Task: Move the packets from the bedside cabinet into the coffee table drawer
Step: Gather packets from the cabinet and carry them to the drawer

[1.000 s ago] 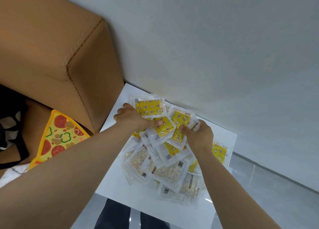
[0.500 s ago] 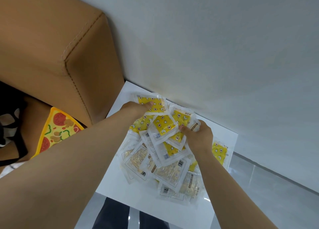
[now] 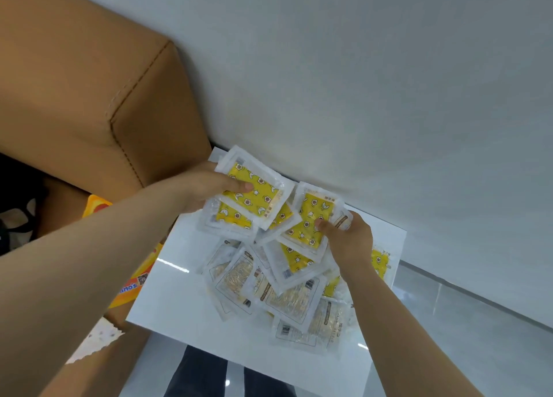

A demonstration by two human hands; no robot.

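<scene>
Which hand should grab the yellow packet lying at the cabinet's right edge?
Probably right. The right hand, pinching a few packets, sits just beside that yellow packet; the left hand is across the pile, gripping a full stack.

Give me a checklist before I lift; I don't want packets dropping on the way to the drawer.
1. Left grip holds yellow packets, thumb on top: ok.
2. Right grip pinches a second yellow bundle: ok.
3. Held packets squared up: not ok; both handfuls are fanned out askew.
4. All packets gathered: not ok; a loose pile lies on the cabinet top.
5. Stray packet beyond the right wrist, near the cabinet's edge: not ok; not collected.
6. Drawer open, route free: cannot tell; out of view.
</scene>
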